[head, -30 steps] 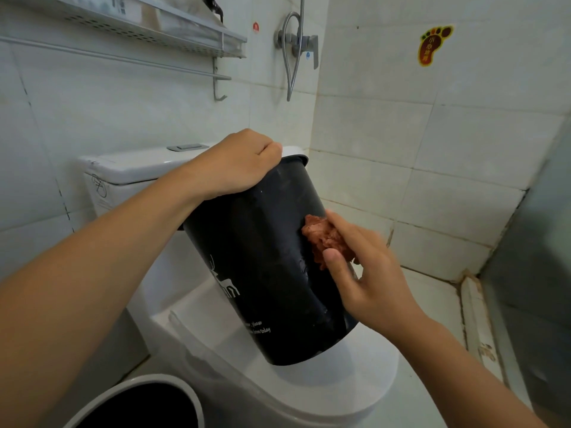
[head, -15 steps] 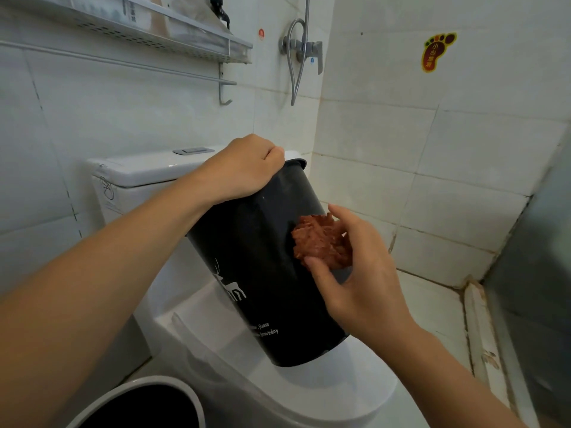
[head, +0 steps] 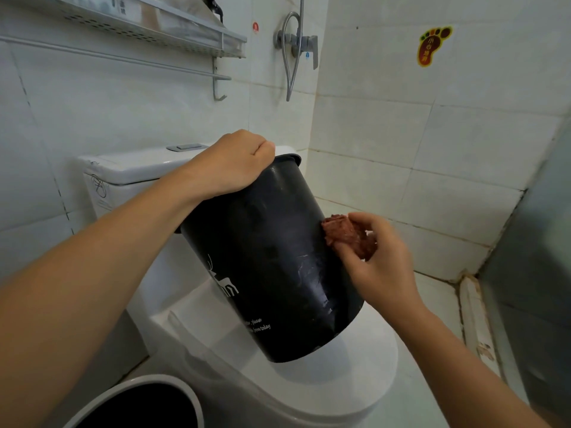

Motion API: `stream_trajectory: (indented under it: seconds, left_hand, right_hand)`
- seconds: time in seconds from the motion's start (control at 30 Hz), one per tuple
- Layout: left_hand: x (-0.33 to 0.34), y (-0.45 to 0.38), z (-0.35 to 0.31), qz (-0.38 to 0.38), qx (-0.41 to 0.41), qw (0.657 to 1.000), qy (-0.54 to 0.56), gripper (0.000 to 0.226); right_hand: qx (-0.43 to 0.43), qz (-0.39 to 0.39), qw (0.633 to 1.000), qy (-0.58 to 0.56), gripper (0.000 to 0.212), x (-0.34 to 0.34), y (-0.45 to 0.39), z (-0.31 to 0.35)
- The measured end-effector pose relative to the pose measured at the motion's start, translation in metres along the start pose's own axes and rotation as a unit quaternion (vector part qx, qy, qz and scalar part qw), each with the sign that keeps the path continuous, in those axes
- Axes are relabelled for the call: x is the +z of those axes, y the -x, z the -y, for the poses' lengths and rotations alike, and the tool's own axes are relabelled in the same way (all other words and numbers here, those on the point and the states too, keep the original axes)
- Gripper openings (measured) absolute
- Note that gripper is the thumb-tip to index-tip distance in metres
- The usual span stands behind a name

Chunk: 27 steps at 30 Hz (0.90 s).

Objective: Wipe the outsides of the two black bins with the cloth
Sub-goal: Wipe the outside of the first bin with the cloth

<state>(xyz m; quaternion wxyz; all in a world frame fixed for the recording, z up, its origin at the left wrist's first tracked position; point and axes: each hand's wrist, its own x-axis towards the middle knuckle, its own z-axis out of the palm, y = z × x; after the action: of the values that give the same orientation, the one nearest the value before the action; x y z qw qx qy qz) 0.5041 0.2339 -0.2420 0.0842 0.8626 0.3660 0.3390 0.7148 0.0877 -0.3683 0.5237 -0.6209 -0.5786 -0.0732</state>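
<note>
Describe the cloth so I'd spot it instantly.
Find the white toilet; a tilted black bin rests on its lid. At the bin's right side, the right hand pinches the cloth: a crumpled reddish-brown wad, the only reddish-brown thing nearby.

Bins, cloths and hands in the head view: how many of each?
Bins: 2, the black bin tilted on the toilet lid and a white-rimmed bin.
Cloths: 1, the reddish cloth.
Hands: 2, left hand and right hand.
Total: 5
</note>
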Motion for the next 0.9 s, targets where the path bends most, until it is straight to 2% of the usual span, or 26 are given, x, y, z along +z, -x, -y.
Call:
stream_trajectory:
  seconds: [0.07, 0.13, 0.2, 0.33, 0.4, 0.57, 0.63, 0.7, 0.8, 0.9]
  left_hand:
    - [0.001, -0.001, 0.000, -0.001, 0.000, 1.000, -0.002, 0.042]
    - [0.001, -0.002, 0.000, -0.004, 0.001, 1.000, -0.005, 0.043]
    - [0.001, -0.001, -0.001, -0.005, 0.002, 1.000, -0.004, 0.043]
    - [0.000, 0.000, -0.002, -0.001, -0.003, 1.000, -0.006, 0.042]
    - [0.000, 0.000, -0.002, -0.004, -0.006, 1.000, -0.010, 0.041]
    - [-0.002, 0.001, 0.002, -0.010, -0.020, 1.000, -0.003, 0.039]
    - [-0.003, 0.001, 0.004, -0.010, -0.024, 1.000, 0.003, 0.040]
    - [-0.003, 0.000, 0.006, -0.008, -0.027, 1.000, 0.005, 0.040]
    - [-0.002, 0.000, 0.008, -0.008, -0.029, 1.000, 0.009, 0.040]
    - [-0.002, 0.000, 0.010, -0.009, -0.022, 1.000, 0.015, 0.040]
  right_hand:
    - [-0.032, 0.023, 0.998, -0.041, 0.054, -0.002, 0.006, 0.001]
    - [-0.136, 0.052, 0.988, -0.045, 0.051, 0.000, 0.015, 0.008]
    - [-0.224, 0.070, 0.972, 0.007, 0.044, 0.006, 0.023, 0.014]
    - [-0.264, 0.037, 0.960, 0.086, 0.044, 0.014, 0.032, 0.012]
    - [-0.245, 0.024, 0.965, 0.090, 0.039, 0.013, 0.030, 0.007]
    - [-0.039, 0.004, 0.998, 0.041, 0.025, 0.004, 0.011, -0.012]
    - [-0.008, -0.012, 1.000, 0.024, 0.028, -0.001, 0.009, -0.013]
    - [-0.082, -0.012, 0.997, -0.006, 0.037, 0.000, 0.016, -0.002]
    - [-0.257, 0.061, 0.964, -0.017, 0.039, 0.012, 0.040, 0.019]
    - [-0.367, 0.088, 0.921, 0.097, 0.029, 0.021, 0.053, 0.016]
